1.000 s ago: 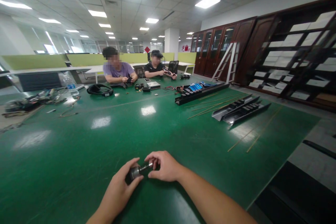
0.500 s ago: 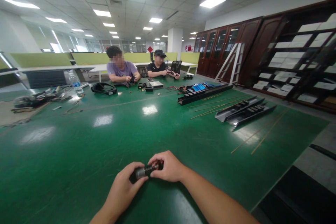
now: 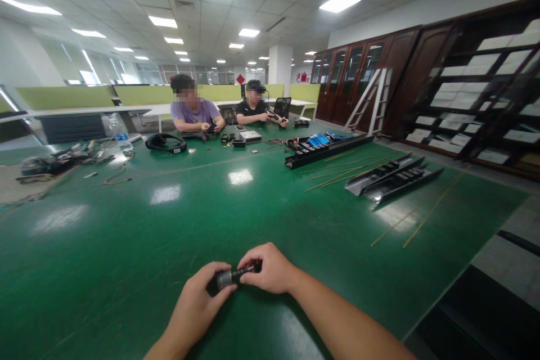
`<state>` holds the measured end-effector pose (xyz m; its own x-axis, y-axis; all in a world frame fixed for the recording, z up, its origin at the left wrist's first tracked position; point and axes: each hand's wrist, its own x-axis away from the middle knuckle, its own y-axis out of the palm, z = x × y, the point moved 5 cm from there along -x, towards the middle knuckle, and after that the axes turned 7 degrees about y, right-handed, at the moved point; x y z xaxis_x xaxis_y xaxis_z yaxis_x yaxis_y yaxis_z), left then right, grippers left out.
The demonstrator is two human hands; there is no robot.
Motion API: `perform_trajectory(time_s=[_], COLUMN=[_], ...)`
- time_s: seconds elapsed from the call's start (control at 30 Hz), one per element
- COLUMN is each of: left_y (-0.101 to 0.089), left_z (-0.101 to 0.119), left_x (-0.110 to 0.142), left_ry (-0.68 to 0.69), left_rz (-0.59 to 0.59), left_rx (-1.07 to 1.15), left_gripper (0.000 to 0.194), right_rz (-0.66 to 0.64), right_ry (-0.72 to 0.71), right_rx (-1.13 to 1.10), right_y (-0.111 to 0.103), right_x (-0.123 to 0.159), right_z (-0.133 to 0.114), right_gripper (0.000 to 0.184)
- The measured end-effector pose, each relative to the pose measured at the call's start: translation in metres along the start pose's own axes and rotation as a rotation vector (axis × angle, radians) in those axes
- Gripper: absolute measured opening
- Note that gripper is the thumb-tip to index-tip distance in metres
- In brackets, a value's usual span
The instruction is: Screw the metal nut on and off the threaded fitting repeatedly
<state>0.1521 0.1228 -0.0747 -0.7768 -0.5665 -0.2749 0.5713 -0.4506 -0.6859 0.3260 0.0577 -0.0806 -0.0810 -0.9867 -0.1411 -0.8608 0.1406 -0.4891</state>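
Over the near edge of the green table point(image 3: 177, 225), a small dark cylinder with a silver-grey band point(image 3: 225, 278) is held between my two hands. My left hand point(image 3: 196, 298) is closed round its thicker end, thumb below and fingers above. My right hand point(image 3: 270, 270) pinches the narrower dark end, which points right and slightly up. The fingers hide part of both ends, and I cannot make out the cylinder's exact kind.
Two people sit across the table, handling dark objects. Black metal channels point(image 3: 329, 152) and thin rods point(image 3: 430, 214) lie to the right. A black headset point(image 3: 166, 143), a plastic bottle point(image 3: 121, 136) and a heap of cables and parts point(image 3: 54, 163) are at the left. A stepladder point(image 3: 379, 101) stands behind.
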Motion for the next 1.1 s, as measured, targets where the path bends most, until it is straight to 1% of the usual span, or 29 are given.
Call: perform_trajectory(time_s=[0.4,0.77,1.1], left_y=[-0.0028,-0.0068,-0.0065], left_z=[0.0008,-0.0013,-0.0003], left_x=[-0.0003,-0.0032,-0.0003], left_ry=[-0.019,0.007,-0.034], left_rz=[0.02,-0.031,0.004], left_rx=[0.013,0.02,-0.013], left_gripper=[0.023,0.023,0.025], right_rz=[0.001,-0.035,-0.005], right_ry=[0.038,0.019,0.044], right_rx=[0.022,0.039,0.027], right_y=[0.0,-0.002,-0.0012], right_x=[-0.0007,0.0,0.0006], right_z=[-0.0004,-0.0072,-0.0037], right_gripper=[0.021,0.021,0.02])
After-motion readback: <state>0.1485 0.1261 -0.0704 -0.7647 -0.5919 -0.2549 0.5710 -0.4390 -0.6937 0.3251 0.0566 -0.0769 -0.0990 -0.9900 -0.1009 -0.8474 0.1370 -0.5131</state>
